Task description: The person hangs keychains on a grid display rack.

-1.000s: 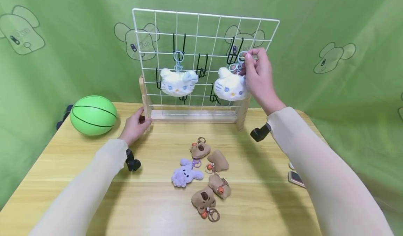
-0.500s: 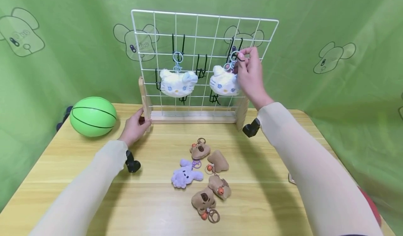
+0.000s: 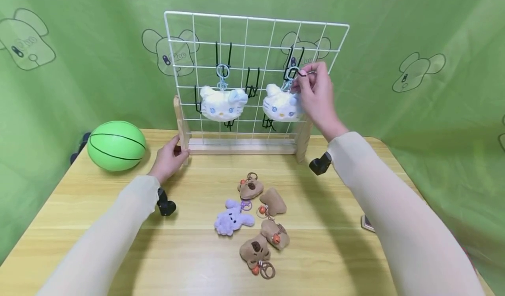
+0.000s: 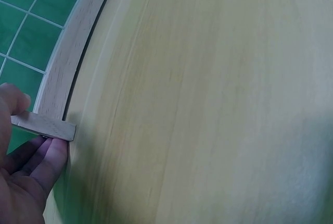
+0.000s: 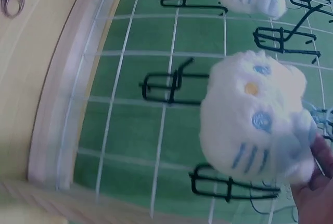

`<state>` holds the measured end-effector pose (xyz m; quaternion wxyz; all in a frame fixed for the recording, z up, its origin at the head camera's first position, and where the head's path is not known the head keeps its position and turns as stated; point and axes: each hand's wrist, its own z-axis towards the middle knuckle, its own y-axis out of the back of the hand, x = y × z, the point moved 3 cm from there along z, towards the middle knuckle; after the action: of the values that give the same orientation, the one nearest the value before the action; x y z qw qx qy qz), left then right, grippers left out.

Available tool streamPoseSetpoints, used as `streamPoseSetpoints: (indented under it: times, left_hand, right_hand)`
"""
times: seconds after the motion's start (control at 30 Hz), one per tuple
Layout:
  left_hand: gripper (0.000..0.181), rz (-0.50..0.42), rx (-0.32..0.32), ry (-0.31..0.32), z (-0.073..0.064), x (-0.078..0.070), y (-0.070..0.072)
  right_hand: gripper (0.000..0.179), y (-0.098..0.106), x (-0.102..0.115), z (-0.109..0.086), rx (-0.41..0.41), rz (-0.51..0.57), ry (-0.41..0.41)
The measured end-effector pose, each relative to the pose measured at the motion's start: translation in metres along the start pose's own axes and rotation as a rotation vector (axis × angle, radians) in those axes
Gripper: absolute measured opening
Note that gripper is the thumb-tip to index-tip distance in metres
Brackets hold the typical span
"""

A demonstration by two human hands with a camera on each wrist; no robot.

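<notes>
Two hands, well apart and both busy: the left hand (image 3: 167, 160) is clamped round a foot (image 4: 54, 127) of the wire rack (image 3: 242, 147) near the tabletop's (image 3: 189, 252) back edge, probably so it won't wobble. The right hand (image 3: 319, 96) pinches a white cat plush (image 3: 280, 107) up by its ring (image 3: 293, 67), presumably because that's what fits the black hook (image 3: 289, 58) beside it. Can't tell if it's actually on. Right arm (image 3: 394, 212) reaches high, left arm (image 3: 100, 234) stays low.

Bright green ball (image 3: 116, 146) with black lines sat on the left of the wooden table (image 3: 189, 243), some dark thing (image 3: 80, 148) half hidden behind it. Green curtain (image 3: 367, 28) with cartoon animal heads hung out back.
</notes>
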<state>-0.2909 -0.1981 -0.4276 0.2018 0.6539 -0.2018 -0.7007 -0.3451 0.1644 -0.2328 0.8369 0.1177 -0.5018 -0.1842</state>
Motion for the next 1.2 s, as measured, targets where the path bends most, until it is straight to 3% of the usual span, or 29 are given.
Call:
streamPoseSetpoints:
  times: [0.13, 0.37, 0.53, 0.67, 0.8, 0.9, 0.97, 1.1, 1.2]
  left_hand:
    - [0.068, -0.001, 0.005, 0.006, 0.000, -0.001, 0.001]
    - [0.065, -0.005, 0.005, -0.002, 0.002, 0.000, 0.001]
    - [0.063, -0.003, 0.006, -0.001, 0.002, 0.001, 0.000]
    - [0.062, -0.002, 0.004, -0.003, 0.001, 0.001, 0.000]
    - [0.061, -0.001, 0.001, -0.005, 0.001, 0.000, 0.001]
    - [0.063, 0.003, 0.005, 0.000, 0.001, -0.001, 0.001]
    - [0.065, 0.005, 0.009, 0.009, 0.001, -0.002, 0.001]
    - [0.068, 0.018, 0.011, 0.018, 0.000, -0.003, 0.000]
    - [0.068, 0.027, 0.010, 0.018, -0.001, -0.003, 0.000]
  right_hand:
    - [0.013, 0.013, 0.004, -0.002, -0.020, -0.034, 0.040]
    - [0.011, 0.040, 0.013, -0.013, -0.115, 0.062, 0.092]
    - [0.009, 0.049, 0.020, -0.035, -0.162, 0.095, 0.221]
    - [0.011, 0.045, 0.026, -0.061, -0.124, 0.117, 0.388]
    - [0.011, 0.029, 0.021, -0.090, 0.016, 0.092, 0.532]
    - [0.007, 0.008, 0.005, -0.112, 0.188, -0.005, 0.543]
    - [0.007, -0.008, -0.009, -0.127, 0.339, -0.080, 0.499]
    - [0.011, -0.037, -0.034, -0.153, 0.622, -0.199, 0.323]
    - [0.012, -0.053, -0.048, -0.169, 0.763, -0.298, 0.221]
